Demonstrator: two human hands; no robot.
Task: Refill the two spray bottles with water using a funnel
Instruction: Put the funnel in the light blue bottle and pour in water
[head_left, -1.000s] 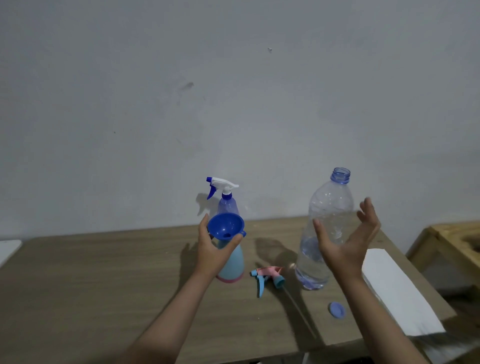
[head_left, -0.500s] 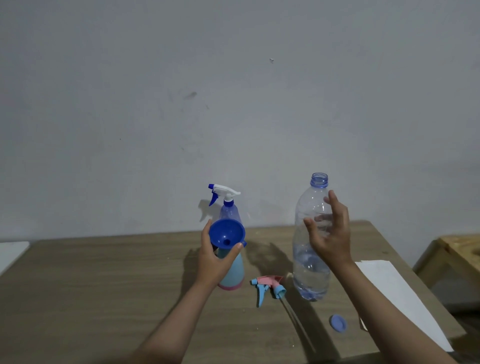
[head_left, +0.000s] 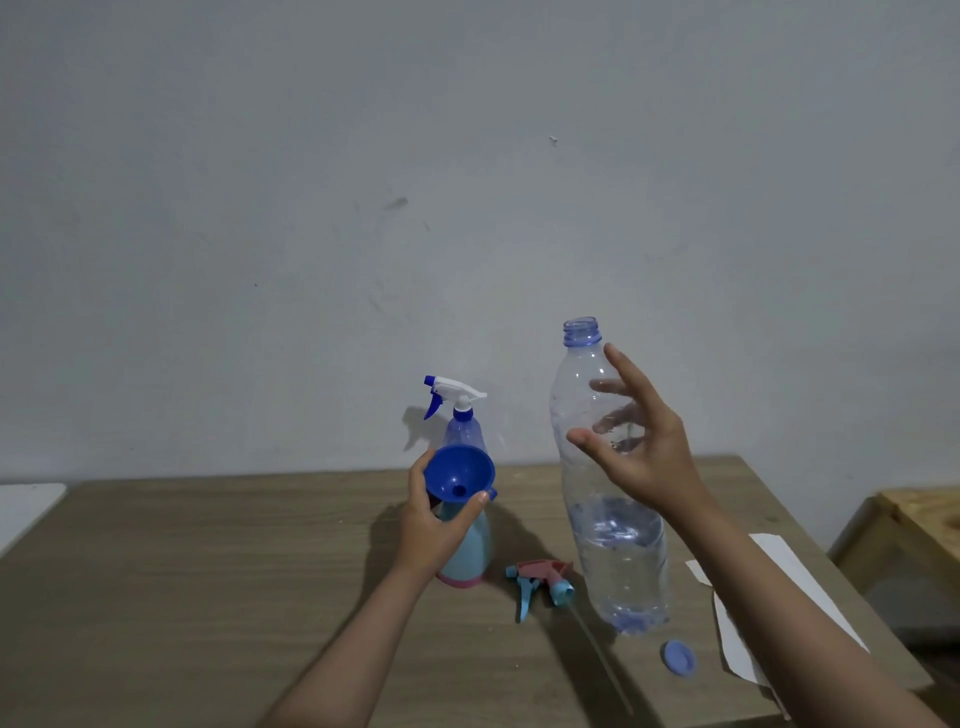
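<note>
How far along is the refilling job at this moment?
Done: the pink sprayer head and blue cap lie on the table. In hand: the left hand holds the funnel on the light blue bottle; the right hand grips the water bottle. Left: pouring, then the blue spray bottle.

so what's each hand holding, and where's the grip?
Left hand grips the light blue spray bottle at its neck, under the funnel. Right hand wraps the water bottle at its upper body.
</note>
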